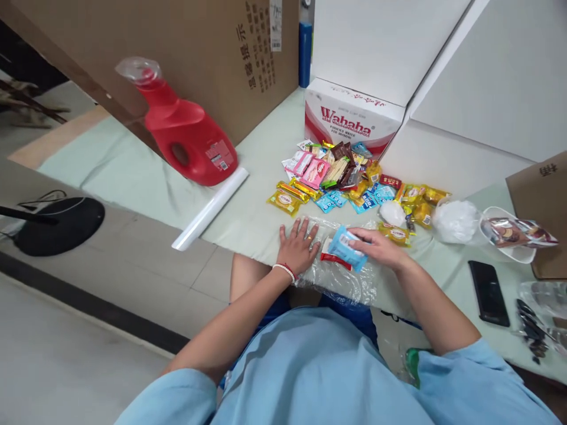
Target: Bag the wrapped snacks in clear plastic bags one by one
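Just right of center in the frame, one blue packet (344, 250) is gripped by the right hand (380, 247), whose fingers hide part of its print; it overlaps one red-and-white packet (332, 257), so that one shows only partly. Beneath both lies clear plastic film (354, 286) on the counter (252, 218). The left hand (297, 245) is open, palm down, its fingers spread at the film's left side. Above the hands sits a snack pile (341, 171), too overlapped to count, its small lettering mostly unreadable. Behind it, one white-and-red box (349, 121) reads "Wahaha" and "PURIFIED WATER FOR DRINKING". Toward the upper left stand one red jug (195, 141), its label too small to read, and one white roll (210, 209). The brown carton (199, 53) behind is headed "温馨提示", finer lines blurred, and cut off by the top edge. At right lies one black phone (489, 293); beyond it, a clear container (547, 298) is cut off by the frame.
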`<state>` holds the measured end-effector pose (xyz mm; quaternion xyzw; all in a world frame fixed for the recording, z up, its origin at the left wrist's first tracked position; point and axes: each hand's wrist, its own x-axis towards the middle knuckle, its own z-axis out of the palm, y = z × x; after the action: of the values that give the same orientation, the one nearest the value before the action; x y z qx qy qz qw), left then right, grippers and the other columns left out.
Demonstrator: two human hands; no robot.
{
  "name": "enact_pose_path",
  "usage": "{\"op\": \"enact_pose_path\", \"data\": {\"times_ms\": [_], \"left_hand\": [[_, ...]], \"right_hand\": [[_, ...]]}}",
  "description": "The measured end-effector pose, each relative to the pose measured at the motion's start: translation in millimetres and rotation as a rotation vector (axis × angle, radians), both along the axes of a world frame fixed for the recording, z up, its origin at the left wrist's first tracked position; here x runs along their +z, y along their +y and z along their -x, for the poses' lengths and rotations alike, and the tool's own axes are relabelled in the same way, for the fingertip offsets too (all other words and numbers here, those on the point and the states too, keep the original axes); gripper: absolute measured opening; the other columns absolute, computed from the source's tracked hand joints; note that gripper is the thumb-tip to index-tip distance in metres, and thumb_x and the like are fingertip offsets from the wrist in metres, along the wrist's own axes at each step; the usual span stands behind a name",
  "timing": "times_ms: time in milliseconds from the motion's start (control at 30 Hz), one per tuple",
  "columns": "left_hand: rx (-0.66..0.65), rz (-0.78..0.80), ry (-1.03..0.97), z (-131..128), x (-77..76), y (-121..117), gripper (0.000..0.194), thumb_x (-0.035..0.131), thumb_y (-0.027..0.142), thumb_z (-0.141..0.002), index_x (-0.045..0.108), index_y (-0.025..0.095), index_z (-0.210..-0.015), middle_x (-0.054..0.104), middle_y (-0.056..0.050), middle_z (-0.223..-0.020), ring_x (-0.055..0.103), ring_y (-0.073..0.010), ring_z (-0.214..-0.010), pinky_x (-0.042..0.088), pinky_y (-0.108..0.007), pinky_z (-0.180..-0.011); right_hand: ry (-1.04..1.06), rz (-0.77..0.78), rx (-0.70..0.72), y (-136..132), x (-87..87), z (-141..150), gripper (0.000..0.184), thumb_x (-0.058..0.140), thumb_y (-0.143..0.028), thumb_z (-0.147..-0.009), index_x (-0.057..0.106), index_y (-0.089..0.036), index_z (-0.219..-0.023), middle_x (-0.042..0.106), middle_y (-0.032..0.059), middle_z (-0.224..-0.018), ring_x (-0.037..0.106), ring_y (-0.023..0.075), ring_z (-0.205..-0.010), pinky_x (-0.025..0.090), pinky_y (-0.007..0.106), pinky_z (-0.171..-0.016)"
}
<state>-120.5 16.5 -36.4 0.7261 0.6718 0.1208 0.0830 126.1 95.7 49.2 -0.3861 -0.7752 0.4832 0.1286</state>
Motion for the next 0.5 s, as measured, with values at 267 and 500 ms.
{"op": "enact_pose_path", "data": {"times_ms": [267, 500], "left_hand": [[-0.002, -0.014, 0.007, -1, 1.4, -2, 0.055, 0.037, 0.048, -0.104, 0.045, 0.030, -0.155, 0.031, -0.012, -0.169, 0.024, -0.0330, -0.158, 0.009, -0.072, -0.122], [0.003, -0.016, 0.031, -1, 3.3, -3, 0.055, 0.037, 0.048, -0.104, 0.044, 0.030, -0.156, 0.031, -0.010, -0.169, 0.025, -0.0321, -0.157, 0.010, -0.071, -0.123]], "right_hand": [[-0.354, -0.505, -0.116, -16, -17.3, 27, 0.047, 0.052, -0.049, -0.101, 0.067, -0.016, -0.131, 0.069, 0.0157, -0.128, 0.058, 0.0322, -0.118, 0.043, 0.047, -0.105], [-0.500, -0.486, -0.067, -55, -11.8, 46, 0.055, 0.063, -0.034, -0.093, 0.053, -0.015, -0.144, 0.065, 0.0159, -0.134, 0.055, 0.0347, -0.118, 0.047, 0.048, -0.099]]}}
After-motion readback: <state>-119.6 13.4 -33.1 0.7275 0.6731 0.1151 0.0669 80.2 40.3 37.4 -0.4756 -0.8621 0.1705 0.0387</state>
